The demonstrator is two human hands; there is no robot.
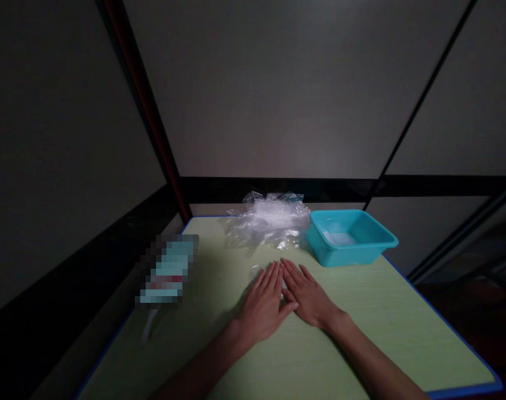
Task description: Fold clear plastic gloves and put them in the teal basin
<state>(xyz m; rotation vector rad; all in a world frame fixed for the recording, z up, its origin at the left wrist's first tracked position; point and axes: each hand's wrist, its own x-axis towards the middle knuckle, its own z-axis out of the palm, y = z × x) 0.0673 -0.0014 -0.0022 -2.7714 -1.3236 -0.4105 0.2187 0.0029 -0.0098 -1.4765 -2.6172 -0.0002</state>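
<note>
My left hand [266,303] lies flat, palm down, with its fingers stretched forward. Beside it my right hand [306,291] is also flat, its fingertips meeting those of the left. Under both hands is a small clear plastic bag [256,270], mostly covered; only its edge past the left fingertips and a whitish bit between the hands show. Whatever may be inside it is hidden. Farther back lies a crumpled heap of clear plastic bags [273,219]. To its right stands a turquoise plastic basin [356,253] with something whitish and flat at its bottom.
The pale green table [411,339] has a blue edge. At its left side stands a blurred-out flat object [171,269], perhaps a screen, with a white cable [148,325] below it. Grey panels [277,111] with dark strips rise right behind the table.
</note>
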